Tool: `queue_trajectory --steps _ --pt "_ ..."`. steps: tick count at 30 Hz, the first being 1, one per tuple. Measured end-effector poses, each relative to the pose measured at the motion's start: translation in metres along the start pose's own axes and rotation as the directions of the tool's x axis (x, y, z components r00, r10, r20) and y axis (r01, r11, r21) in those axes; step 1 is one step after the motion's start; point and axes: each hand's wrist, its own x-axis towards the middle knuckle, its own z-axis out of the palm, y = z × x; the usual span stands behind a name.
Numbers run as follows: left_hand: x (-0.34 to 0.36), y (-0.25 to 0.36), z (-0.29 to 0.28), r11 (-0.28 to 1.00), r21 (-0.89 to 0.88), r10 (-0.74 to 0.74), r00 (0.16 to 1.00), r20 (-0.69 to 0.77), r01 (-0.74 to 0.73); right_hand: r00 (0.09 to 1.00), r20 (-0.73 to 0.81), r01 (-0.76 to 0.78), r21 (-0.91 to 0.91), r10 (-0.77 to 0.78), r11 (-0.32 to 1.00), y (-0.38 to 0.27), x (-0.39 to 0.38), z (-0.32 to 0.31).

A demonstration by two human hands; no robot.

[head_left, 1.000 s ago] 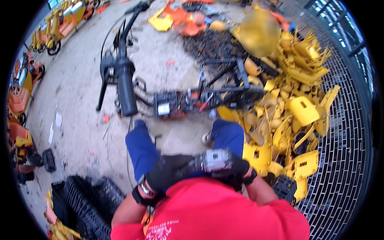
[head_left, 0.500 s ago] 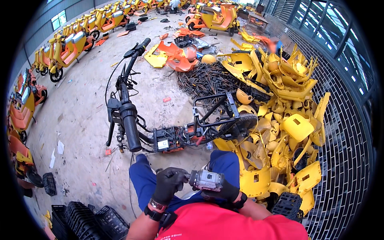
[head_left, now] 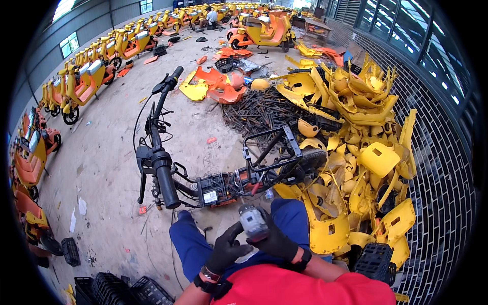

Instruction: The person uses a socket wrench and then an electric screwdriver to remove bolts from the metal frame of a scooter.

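Both my hands wear black gloves and meet close to my chest. My right hand (head_left: pixel 277 241) grips a grey cordless power tool (head_left: pixel 252 221) that points away from me. My left hand (head_left: pixel 227 249) touches the tool's near end with its fingers spread around it. Just beyond my blue-trousered knees lies a stripped scooter frame (head_left: pixel 213 188) on its side, its handlebars (head_left: pixel 157 117) to the left and its rear wheel (head_left: pixel 305 162) to the right.
A heap of yellow plastic body panels (head_left: pixel 356 152) fills the right side along a dark mesh wall (head_left: pixel 437 168). Orange panels (head_left: pixel 223 84) and a pile of dark metal parts (head_left: pixel 259 109) lie farther off. Yellow and orange scooters (head_left: pixel 96 61) line the left. Black crates (head_left: pixel 117 290) sit at lower left.
The view has tilted up, showing more of the hall. My hands stay together on the power tool, which now points upward and away rather than sideways.
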Motion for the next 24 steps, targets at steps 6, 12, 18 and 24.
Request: queue_trajectory --steps 6,12,18,24 --pt "0.016 -0.010 0.000 0.982 0.013 0.189 0.970 -0.151 -0.189 0.995 0.088 -0.059 0.076 0.052 0.995 0.005 -0.004 0.023" --pt "0.013 -0.030 -0.040 0.887 -0.395 0.222 0.971 -0.089 -0.239 0.961 0.272 0.026 0.059 -0.041 0.998 -0.040 0.011 -0.014" --pt "-0.012 -0.013 -0.042 0.818 -0.565 0.106 0.994 -0.038 -0.109 0.967 0.102 0.254 -0.373 -0.233 0.892 -0.055 0.049 -0.049" --pt "-0.013 -0.008 -0.024 0.854 -0.518 0.097 0.994 0.052 -0.056 0.923 0.345 0.230 -0.140 -0.170 0.963 -0.020 0.047 -0.052"
